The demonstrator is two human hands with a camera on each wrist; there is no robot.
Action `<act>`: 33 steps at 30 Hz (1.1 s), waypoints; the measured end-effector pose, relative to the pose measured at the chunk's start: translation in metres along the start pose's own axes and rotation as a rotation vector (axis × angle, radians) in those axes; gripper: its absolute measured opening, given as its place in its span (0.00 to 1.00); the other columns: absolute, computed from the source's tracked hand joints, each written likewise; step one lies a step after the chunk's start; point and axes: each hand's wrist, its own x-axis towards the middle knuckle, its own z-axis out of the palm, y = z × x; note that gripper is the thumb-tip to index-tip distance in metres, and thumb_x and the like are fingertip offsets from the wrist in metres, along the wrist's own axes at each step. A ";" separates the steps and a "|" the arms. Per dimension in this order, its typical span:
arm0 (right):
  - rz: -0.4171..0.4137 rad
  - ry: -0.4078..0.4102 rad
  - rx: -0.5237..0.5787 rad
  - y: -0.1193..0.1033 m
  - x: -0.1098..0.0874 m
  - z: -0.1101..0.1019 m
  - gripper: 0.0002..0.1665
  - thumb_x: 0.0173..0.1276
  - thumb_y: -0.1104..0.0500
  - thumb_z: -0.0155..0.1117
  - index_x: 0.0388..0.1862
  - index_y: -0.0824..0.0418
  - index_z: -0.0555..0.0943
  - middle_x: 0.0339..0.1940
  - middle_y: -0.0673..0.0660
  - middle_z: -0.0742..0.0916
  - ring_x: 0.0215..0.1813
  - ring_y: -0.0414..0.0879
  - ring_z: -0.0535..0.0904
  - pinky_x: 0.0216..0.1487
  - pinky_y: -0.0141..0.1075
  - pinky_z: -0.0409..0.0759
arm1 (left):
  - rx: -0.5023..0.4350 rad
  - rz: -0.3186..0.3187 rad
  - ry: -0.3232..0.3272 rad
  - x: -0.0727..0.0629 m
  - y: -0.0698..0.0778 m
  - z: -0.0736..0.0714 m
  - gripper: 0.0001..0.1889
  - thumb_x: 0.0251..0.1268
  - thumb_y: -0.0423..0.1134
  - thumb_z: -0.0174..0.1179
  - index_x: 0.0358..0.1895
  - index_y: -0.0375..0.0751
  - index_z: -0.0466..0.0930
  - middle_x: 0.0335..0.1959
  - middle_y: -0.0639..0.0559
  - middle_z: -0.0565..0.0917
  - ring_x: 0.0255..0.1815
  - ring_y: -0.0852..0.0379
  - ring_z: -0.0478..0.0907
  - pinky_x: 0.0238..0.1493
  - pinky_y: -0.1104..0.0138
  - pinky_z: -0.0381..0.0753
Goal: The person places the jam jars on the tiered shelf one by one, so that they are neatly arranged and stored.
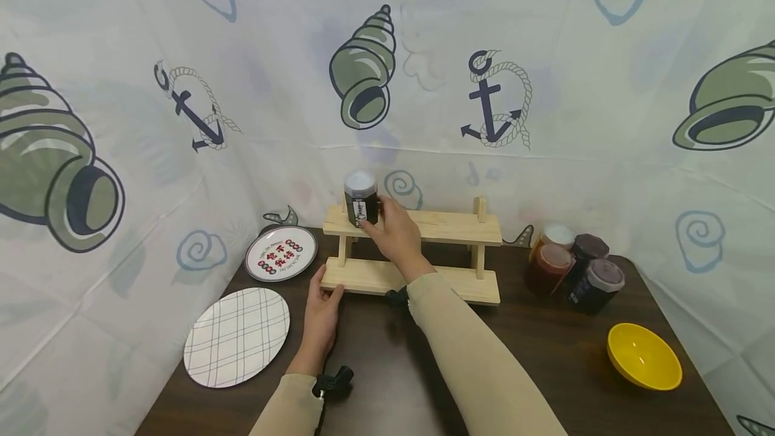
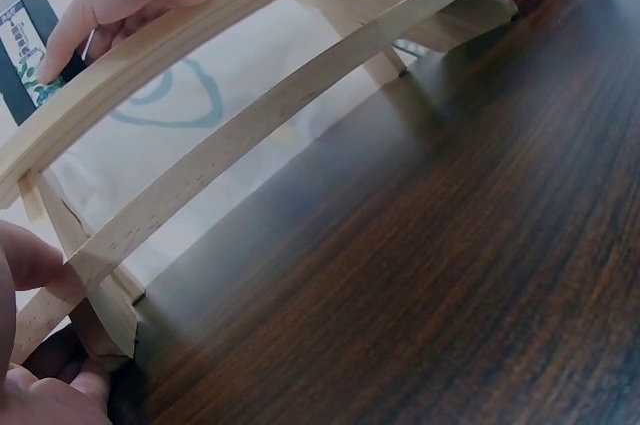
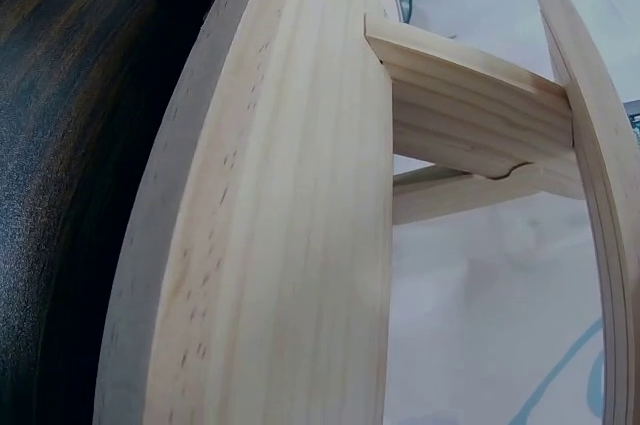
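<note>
A two-tier wooden rack (image 1: 451, 226) stands at the back of the dark table. My right hand (image 1: 396, 234) holds a dark jar (image 1: 360, 202) with a pale lid, upright at the left end of the upper tier. Whether the jar's base touches the board cannot be told. At the rack's lower left corner, my left hand (image 1: 321, 315) grips the end of the lower board. In the left wrist view its thumb (image 2: 35, 260) lies over the board and its other fingers are below. The lower board (image 3: 290, 195) fills much of the right wrist view.
Two plates, one with red lettering (image 1: 281, 254) and one with a grid pattern (image 1: 237, 338), lie on the left. To the right stand several jars (image 1: 596, 282) and a yellow bowl (image 1: 644, 356). A printed cloth (image 1: 436, 173) hangs behind the table.
</note>
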 end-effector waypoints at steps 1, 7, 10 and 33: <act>-0.003 -0.001 0.004 0.000 0.000 0.000 0.43 0.77 0.37 0.71 0.82 0.54 0.71 0.72 0.54 0.85 0.71 0.50 0.83 0.68 0.50 0.85 | 0.004 0.000 0.001 0.000 0.001 0.000 0.38 0.85 0.33 0.58 0.89 0.46 0.52 0.91 0.40 0.53 0.92 0.46 0.51 0.90 0.50 0.54; -0.027 -0.016 0.044 0.002 -0.002 -0.004 0.43 0.78 0.39 0.71 0.83 0.56 0.70 0.74 0.56 0.84 0.73 0.52 0.82 0.73 0.51 0.82 | -0.006 0.005 0.001 -0.001 0.001 0.000 0.38 0.84 0.33 0.59 0.89 0.44 0.52 0.91 0.41 0.54 0.92 0.46 0.51 0.90 0.49 0.52; -0.039 -0.032 0.077 0.004 -0.002 -0.006 0.43 0.78 0.42 0.72 0.83 0.57 0.70 0.73 0.57 0.84 0.74 0.53 0.82 0.74 0.51 0.81 | -0.011 0.007 0.000 -0.001 0.000 0.000 0.38 0.84 0.33 0.59 0.89 0.45 0.53 0.91 0.42 0.54 0.92 0.48 0.51 0.91 0.51 0.52; -0.064 0.161 0.175 0.021 -0.059 -0.087 0.33 0.77 0.44 0.74 0.71 0.60 0.78 0.68 0.60 0.81 0.74 0.59 0.75 0.78 0.55 0.73 | 0.022 0.015 -0.005 0.001 -0.002 -0.004 0.39 0.84 0.33 0.59 0.90 0.44 0.50 0.91 0.41 0.53 0.92 0.44 0.49 0.91 0.47 0.50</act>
